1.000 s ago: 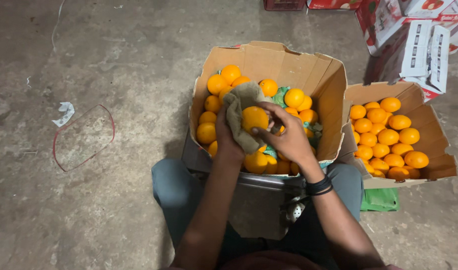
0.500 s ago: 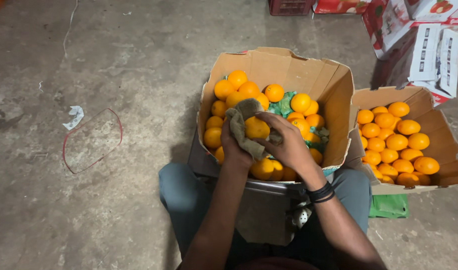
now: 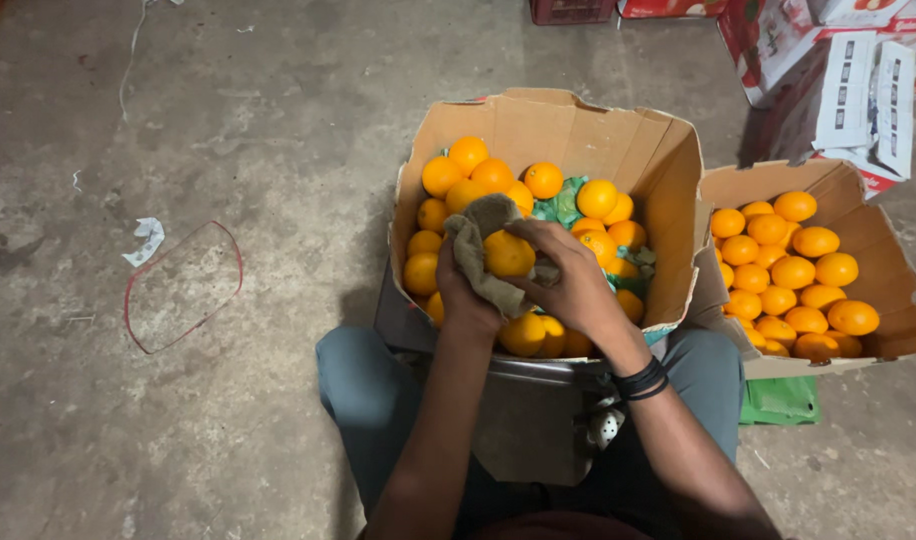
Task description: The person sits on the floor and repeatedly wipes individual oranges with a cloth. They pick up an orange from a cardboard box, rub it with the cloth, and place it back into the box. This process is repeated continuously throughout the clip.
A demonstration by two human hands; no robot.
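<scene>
Orange (image 3: 508,254), one, wrapped in grey cloth (image 3: 475,262): left hand (image 3: 465,290) fingers grip cloth beneath; right hand (image 3: 568,275) fingers curl around fruit. Cardboard box (image 3: 578,125) of oranges below.

Stained grey concrete floor (image 3: 228,120), dimly lit; a red wire loop (image 3: 183,287), paper scrap (image 3: 144,240), stacked printed cartons (image 3: 838,70) top right.

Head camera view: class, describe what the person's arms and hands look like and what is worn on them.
Both forearms are bare, with no sleeves in view. The left hand wears nothing visible. The right hand is bare too, with black bands stacked around its wrist.
</scene>
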